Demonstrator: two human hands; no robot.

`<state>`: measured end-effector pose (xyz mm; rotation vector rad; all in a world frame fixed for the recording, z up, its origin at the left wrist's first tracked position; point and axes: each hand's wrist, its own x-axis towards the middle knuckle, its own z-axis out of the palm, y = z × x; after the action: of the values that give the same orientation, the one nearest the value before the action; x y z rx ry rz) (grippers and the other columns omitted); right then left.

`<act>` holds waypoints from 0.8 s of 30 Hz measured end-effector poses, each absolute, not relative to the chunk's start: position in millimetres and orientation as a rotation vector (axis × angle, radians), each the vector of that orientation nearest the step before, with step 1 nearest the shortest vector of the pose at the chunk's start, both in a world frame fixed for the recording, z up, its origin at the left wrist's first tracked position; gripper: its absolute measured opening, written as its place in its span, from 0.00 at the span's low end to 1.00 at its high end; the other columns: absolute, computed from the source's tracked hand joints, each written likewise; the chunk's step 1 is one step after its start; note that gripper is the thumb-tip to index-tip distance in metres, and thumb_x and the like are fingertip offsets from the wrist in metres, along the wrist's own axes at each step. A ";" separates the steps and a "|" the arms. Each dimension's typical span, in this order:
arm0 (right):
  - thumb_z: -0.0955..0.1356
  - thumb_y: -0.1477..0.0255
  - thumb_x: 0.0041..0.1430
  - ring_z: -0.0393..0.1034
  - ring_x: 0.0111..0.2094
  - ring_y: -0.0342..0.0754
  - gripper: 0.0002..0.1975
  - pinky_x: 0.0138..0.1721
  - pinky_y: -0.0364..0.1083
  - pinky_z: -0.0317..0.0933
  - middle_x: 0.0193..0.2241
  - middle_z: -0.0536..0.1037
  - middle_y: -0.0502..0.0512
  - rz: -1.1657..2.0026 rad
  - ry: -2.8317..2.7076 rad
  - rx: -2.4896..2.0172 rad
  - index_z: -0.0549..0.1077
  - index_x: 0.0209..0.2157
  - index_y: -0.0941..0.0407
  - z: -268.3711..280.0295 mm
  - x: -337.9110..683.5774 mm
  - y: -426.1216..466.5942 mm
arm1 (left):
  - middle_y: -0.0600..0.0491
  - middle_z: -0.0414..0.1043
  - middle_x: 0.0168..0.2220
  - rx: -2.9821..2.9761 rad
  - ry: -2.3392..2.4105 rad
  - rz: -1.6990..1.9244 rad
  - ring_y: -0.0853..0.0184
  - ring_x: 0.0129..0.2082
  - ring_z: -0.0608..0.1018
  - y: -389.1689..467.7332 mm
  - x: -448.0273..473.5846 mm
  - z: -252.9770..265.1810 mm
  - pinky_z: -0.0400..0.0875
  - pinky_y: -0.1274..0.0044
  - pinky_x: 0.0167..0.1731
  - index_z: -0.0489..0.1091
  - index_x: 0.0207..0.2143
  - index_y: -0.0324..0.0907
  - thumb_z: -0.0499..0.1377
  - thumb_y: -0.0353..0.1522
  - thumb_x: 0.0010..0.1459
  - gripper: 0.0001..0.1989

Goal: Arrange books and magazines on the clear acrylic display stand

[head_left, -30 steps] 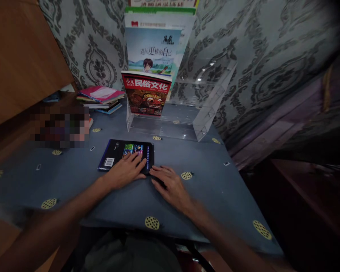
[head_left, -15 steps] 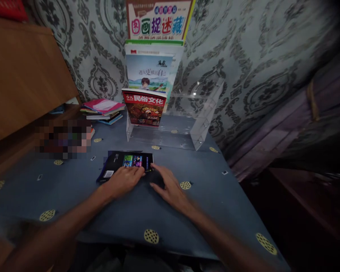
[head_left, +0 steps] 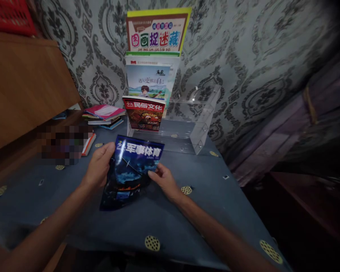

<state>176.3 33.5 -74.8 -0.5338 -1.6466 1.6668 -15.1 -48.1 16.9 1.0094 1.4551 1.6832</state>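
Observation:
A dark blue book with white Chinese lettering is held tilted above the table, front cover towards me. My left hand grips its left edge near the top. On the right edge, my right hand pinches the cover between thumb and fingers. Just behind stands a clear acrylic rack. In its left half, a red book leans in the lowest tier, a light blue book higher up, and a yellow-edged book at the top back.
A stack of thin books lies left of the rack. Nearer me is a blurred-out patch with an orange-edged book beside it. A wooden cabinet stands at the left, patterned wallpaper behind, and a curtain hangs at the right.
The dark book has come up from lying back cover up on the table and now shows its front. Both hands have closed on its side edges; the left moved outwards.

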 end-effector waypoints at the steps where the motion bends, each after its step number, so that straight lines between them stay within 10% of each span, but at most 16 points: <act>1: 0.70 0.49 0.57 0.78 0.45 0.53 0.26 0.50 0.54 0.70 0.42 0.82 0.56 1.717 -1.629 -0.522 0.74 0.48 0.53 -69.9 172.0 31.1 | 0.57 0.68 0.21 0.890 1.416 1.731 0.66 0.25 0.74 -45.0 -18.8 12.2 0.70 0.77 0.26 0.69 0.28 0.43 0.63 0.49 0.53 0.19; 19: 0.69 0.54 0.58 0.79 0.38 0.51 0.21 0.39 0.49 0.71 0.36 0.82 0.53 1.709 -1.733 -0.643 0.72 0.45 0.55 -93.2 137.2 48.3 | 0.58 0.69 0.22 0.605 1.547 1.767 0.70 0.22 0.71 -22.9 -72.3 -84.3 0.66 0.80 0.24 0.71 0.31 0.39 0.66 0.44 0.43 0.19; 24: 0.68 0.61 0.61 0.76 0.31 0.51 0.18 0.34 0.47 0.68 0.29 0.80 0.51 1.281 -2.019 -0.851 0.74 0.47 0.57 -95.5 138.4 59.3 | 0.50 0.75 0.36 1.089 1.881 1.655 0.62 0.37 0.78 -28.3 -89.9 -92.0 0.73 0.72 0.39 0.70 0.42 0.41 0.60 0.40 0.51 0.18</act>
<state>138.4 59.3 -95.5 -0.8513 -2.0193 1.2813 -89.9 -28.3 -92.0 1.0893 1.8815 1.6551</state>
